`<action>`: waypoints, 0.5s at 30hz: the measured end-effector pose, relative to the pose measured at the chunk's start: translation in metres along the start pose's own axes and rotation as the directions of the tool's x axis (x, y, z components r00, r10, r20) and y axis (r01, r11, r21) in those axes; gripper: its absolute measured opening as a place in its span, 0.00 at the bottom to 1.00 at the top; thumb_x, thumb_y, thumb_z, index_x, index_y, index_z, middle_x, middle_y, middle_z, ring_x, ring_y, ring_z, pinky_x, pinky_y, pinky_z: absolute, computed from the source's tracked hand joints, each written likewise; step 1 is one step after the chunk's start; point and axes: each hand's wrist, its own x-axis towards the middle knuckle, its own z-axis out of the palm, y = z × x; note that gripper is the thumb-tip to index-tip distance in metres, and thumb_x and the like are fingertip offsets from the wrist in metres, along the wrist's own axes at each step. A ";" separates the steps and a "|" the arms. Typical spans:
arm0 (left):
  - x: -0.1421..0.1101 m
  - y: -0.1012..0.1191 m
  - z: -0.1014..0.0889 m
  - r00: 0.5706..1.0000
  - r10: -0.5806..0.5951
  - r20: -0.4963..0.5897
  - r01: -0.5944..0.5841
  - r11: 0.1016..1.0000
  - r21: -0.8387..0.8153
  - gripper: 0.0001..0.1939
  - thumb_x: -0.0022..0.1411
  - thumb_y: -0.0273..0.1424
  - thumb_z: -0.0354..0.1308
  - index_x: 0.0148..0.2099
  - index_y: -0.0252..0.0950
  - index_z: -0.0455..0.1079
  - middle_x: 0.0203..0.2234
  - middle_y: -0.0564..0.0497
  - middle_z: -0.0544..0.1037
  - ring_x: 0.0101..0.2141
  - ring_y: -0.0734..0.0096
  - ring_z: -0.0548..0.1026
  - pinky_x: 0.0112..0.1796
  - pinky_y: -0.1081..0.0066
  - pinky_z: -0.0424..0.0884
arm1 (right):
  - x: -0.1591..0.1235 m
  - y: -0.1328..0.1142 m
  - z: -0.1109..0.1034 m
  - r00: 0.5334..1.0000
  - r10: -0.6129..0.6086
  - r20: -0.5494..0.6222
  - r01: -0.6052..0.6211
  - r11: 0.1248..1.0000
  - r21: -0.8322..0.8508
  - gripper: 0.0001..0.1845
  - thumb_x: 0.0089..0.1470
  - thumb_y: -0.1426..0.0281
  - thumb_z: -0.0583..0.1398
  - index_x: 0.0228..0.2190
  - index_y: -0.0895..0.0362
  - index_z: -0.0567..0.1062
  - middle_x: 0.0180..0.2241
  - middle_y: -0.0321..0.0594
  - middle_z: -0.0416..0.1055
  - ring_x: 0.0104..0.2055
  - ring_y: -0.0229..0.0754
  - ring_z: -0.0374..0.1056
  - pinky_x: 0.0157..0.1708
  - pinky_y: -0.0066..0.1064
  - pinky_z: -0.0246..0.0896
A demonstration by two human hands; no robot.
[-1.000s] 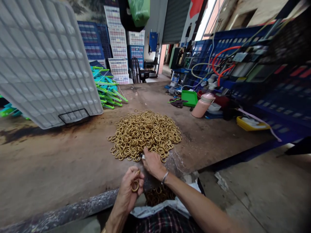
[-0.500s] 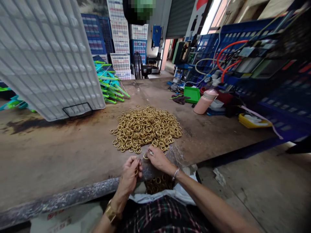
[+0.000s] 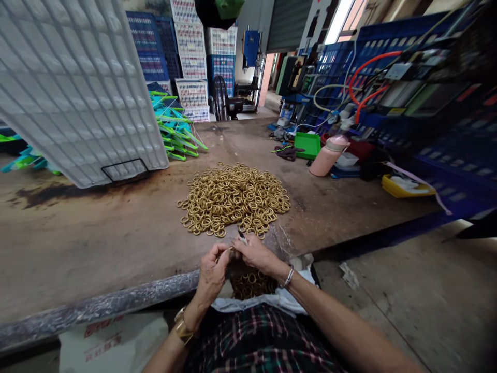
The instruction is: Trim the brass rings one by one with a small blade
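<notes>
A heap of gold rings (image 3: 234, 199) lies on the worn brown table (image 3: 97, 243). Both my hands meet at the near edge, just in front of the heap. My left hand (image 3: 213, 272) is closed in a pinch on a gold ring. My right hand (image 3: 254, 252) is closed round a small thin tool whose tip (image 3: 243, 238) points out toward the heap, and its fingers touch the same ring. Below my hands an open white bag (image 3: 272, 300) holds more gold rings (image 3: 250, 285).
A big white gridded crate (image 3: 73, 88) leans at the left. Green and teal hangers (image 3: 174, 132) are piled behind it. A pink bottle (image 3: 328, 155), a green tray (image 3: 306, 145) and a yellow tray (image 3: 406, 186) sit at the right. Stacked crates stand at the back.
My right hand drew back from the edge of the heap to meet my left hand. The left hand rose a little toward it, still holding a ring.
</notes>
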 end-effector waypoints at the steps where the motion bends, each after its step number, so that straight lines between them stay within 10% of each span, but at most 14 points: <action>1: 0.000 0.000 0.000 0.999 -0.051 0.005 0.051 0.998 -0.032 0.09 0.53 0.37 0.56 0.29 0.35 0.69 0.16 0.57 0.67 0.18 0.78 0.63 0.22 0.78 0.59 | -0.001 0.000 0.000 0.998 -0.056 -0.020 0.054 0.997 -0.063 0.13 0.49 0.64 0.52 0.18 0.57 0.62 0.14 0.27 0.54 0.15 0.28 0.48 0.16 0.22 0.41; 8: -0.004 0.000 0.006 0.933 -0.309 0.185 0.349 0.905 -0.245 0.17 0.50 0.45 0.57 0.28 0.36 0.61 0.15 0.61 0.62 0.12 0.85 0.52 0.13 0.81 0.46 | 0.001 0.001 0.000 0.983 -0.176 -0.057 0.160 0.962 -0.222 0.13 0.49 0.68 0.51 0.17 0.57 0.60 0.15 0.28 0.55 0.19 0.30 0.49 0.19 0.22 0.44; 15: -0.002 -0.008 0.007 0.946 -0.279 0.164 0.319 0.893 -0.317 0.17 0.52 0.45 0.56 0.29 0.36 0.60 0.16 0.60 0.62 0.13 0.85 0.53 0.13 0.82 0.47 | 0.000 0.019 -0.006 0.946 -0.322 -0.034 0.232 0.749 -0.621 0.10 0.51 0.73 0.49 0.22 0.58 0.67 0.21 0.36 0.65 0.24 0.35 0.57 0.26 0.25 0.48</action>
